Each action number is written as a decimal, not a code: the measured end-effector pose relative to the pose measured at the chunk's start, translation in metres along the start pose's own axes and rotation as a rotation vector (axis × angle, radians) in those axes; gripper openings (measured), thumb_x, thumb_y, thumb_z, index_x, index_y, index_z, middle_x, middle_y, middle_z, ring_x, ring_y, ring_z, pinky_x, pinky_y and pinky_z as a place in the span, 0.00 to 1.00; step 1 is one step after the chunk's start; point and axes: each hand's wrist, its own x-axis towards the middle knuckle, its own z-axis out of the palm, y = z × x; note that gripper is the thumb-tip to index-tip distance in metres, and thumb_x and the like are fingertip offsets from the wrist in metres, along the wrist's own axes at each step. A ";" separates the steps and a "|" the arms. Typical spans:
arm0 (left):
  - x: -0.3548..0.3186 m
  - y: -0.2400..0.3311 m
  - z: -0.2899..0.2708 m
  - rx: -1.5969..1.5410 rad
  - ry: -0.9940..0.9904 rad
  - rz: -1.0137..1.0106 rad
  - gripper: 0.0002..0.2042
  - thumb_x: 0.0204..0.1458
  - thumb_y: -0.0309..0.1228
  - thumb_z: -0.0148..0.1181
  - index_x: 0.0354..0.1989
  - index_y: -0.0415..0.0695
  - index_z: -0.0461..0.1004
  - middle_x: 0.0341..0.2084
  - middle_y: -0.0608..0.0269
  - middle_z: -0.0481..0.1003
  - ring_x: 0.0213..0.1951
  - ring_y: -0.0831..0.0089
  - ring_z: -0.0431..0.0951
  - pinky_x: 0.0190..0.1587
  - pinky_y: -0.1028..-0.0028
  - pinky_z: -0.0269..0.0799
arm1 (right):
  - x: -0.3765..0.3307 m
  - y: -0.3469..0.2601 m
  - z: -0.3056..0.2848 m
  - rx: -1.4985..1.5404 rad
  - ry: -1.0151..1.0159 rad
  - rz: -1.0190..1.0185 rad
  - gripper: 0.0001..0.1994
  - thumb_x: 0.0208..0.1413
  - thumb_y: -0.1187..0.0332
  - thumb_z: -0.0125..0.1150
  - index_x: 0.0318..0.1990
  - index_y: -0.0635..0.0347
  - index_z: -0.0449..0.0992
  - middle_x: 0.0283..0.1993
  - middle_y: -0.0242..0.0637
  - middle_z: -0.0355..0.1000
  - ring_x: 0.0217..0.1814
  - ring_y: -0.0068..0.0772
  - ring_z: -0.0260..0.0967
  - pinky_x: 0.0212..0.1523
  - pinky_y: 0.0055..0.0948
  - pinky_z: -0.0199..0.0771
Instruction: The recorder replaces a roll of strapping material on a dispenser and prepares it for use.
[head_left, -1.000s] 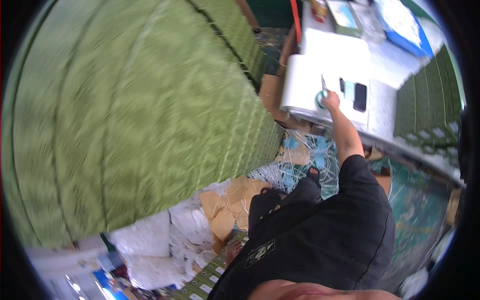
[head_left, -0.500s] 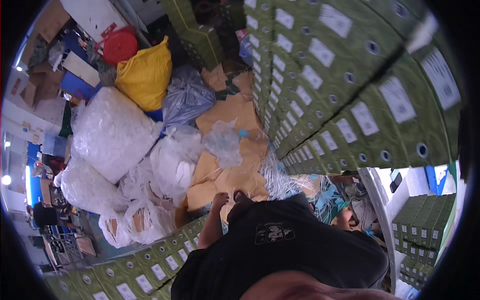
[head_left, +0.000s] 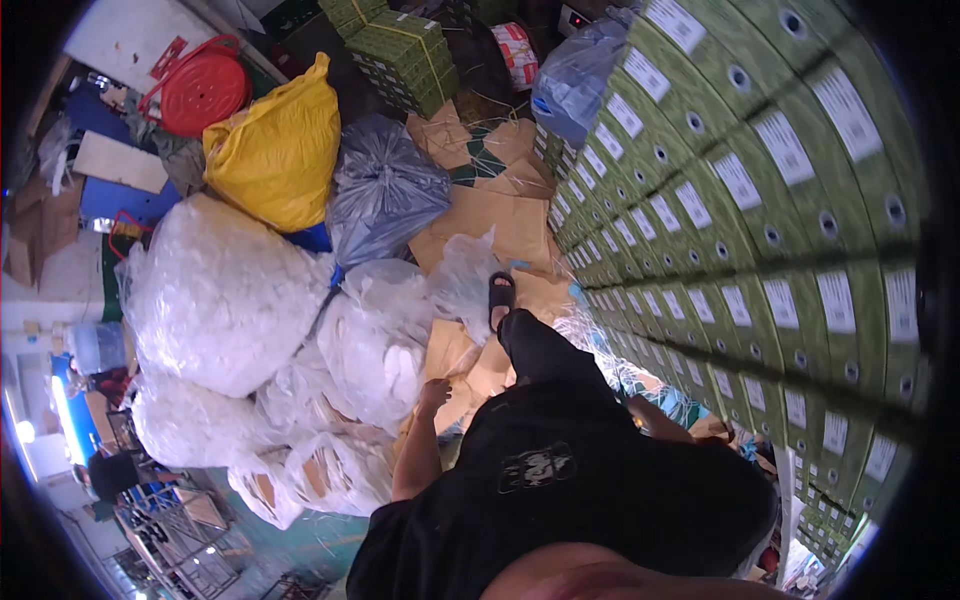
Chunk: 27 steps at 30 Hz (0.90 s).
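You were, on the evidence of the stance, in mid-stride between tall stacked green boxes [head_left: 715,240] on your right and clear plastic bags [head_left: 375,335] on your left, one sandal [head_left: 502,292] forward on flattened cardboard [head_left: 495,222]. The step was judged to be a walk along that stack; the next move called for sure footing on the loose sheets and a right arm clear of the boxes.

Your left hand [head_left: 436,391] hung near the bags, its fingers loosely bent and released, nothing visible in them. Your right hand [head_left: 637,409], beside the boxes, was mostly hidden by your black shirt [head_left: 610,490]; whether its fingers grasped anything could not be told. A small orange glint there went unidentified. The stack's far right was cut off by the lens rim.
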 end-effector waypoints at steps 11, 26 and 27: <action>0.022 0.244 -0.165 -0.134 0.324 -0.030 0.12 0.55 0.33 0.56 0.42 0.38 0.77 0.28 0.60 0.80 0.23 0.74 0.77 0.21 0.76 0.69 | 0.050 -0.698 -0.067 -0.117 0.219 -0.727 0.39 0.50 0.33 0.56 0.46 0.68 0.75 0.39 0.61 0.75 0.48 0.62 0.73 0.48 0.48 0.72; 0.392 0.854 -0.297 0.721 0.237 0.494 0.22 0.57 0.49 0.50 0.39 0.41 0.79 0.38 0.40 0.78 0.44 0.44 0.78 0.45 0.51 0.72 | 0.172 -1.044 -0.276 0.519 0.472 -0.582 0.33 0.57 0.38 0.57 0.42 0.68 0.77 0.28 0.40 0.73 0.32 0.32 0.70 0.34 0.37 0.67; 0.400 0.908 -0.293 0.741 0.336 0.576 0.24 0.57 0.50 0.50 0.38 0.39 0.78 0.38 0.41 0.78 0.44 0.44 0.78 0.47 0.53 0.72 | 0.180 -1.048 -0.285 0.599 0.444 -0.569 0.32 0.58 0.40 0.57 0.44 0.68 0.77 0.31 0.41 0.74 0.33 0.31 0.71 0.35 0.36 0.68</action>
